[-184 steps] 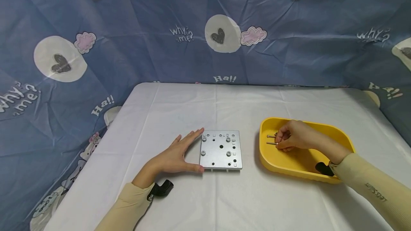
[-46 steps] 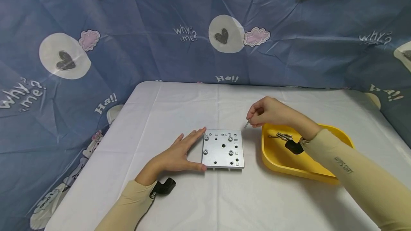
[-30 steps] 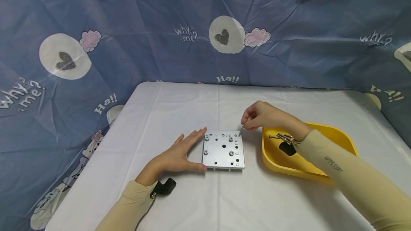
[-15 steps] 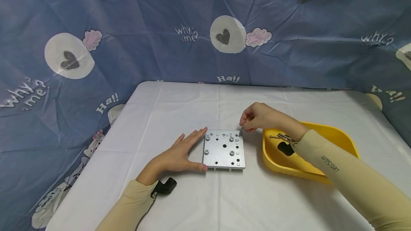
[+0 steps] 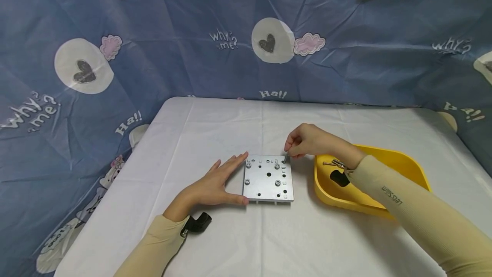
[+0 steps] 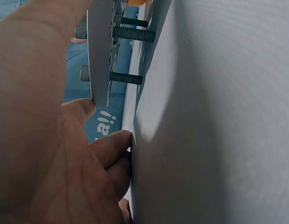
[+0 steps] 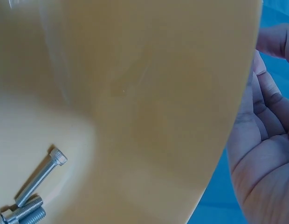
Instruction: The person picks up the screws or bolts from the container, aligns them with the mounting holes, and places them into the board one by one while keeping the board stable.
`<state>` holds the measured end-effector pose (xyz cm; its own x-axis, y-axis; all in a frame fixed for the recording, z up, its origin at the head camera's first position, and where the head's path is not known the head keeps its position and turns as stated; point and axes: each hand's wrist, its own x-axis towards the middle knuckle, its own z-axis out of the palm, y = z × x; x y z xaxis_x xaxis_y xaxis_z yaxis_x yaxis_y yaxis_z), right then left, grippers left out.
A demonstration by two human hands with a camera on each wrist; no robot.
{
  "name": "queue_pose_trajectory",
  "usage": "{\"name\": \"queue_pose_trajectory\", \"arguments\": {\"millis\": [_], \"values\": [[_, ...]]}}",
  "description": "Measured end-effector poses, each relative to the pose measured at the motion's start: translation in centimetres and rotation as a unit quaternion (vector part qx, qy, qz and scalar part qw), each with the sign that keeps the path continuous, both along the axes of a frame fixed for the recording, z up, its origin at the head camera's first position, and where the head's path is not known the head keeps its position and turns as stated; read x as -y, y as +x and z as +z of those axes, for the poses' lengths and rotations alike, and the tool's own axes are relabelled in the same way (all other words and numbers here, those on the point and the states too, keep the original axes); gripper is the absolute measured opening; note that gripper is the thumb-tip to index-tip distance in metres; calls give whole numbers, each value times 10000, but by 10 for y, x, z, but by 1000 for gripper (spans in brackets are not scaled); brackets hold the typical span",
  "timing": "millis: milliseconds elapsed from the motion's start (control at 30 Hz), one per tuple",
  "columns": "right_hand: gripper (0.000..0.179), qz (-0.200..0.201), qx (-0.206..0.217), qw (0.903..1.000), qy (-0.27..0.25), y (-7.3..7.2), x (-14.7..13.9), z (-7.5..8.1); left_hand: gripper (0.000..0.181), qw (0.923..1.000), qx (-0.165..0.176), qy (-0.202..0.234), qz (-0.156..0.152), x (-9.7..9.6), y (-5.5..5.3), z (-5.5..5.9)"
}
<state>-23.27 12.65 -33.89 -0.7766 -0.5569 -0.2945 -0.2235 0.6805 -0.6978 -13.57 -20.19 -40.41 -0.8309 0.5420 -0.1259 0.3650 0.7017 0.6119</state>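
Note:
A square silver metal plate with holes and several socket-head screws lies near the table's middle. In the left wrist view, threaded shanks project from the plate's underside. My left hand is spread at the plate's left side; its thumb and straight index finger touch the near and far left corners. My right hand pinches a thin silver screw between thumb and fingers, tilted, its lower end at the far right corner hole area. Whether it sits in the hole is too small to tell.
A yellow tray stands right of the plate, under the right forearm. Loose socket-head screws and other metal pieces lie inside it. White cloth covers the table; a patterned blue curtain hangs behind.
My right hand has moved from the tray leftward to the plate, bringing the screw to the far right corner, then slightly further left and down. My left hand has stayed at the plate's left side.

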Motion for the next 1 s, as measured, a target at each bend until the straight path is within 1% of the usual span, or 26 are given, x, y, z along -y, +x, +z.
{"name": "queue_pose_trajectory", "arguments": {"millis": [467, 700, 1000], "values": [[11, 12, -72, 9999, 148, -1, 4, -1, 125, 10000, -26, 26, -23, 1, -3, -3], [11, 39, -86, 9999, 125, -2, 5, -1, 125, 10000, -10, 25, -36, 0, -3, -3], [8, -34, -65, 9998, 167, -3, 9, -1, 125, 10000, -1, 35, -38, 1, -3, -5]]}}
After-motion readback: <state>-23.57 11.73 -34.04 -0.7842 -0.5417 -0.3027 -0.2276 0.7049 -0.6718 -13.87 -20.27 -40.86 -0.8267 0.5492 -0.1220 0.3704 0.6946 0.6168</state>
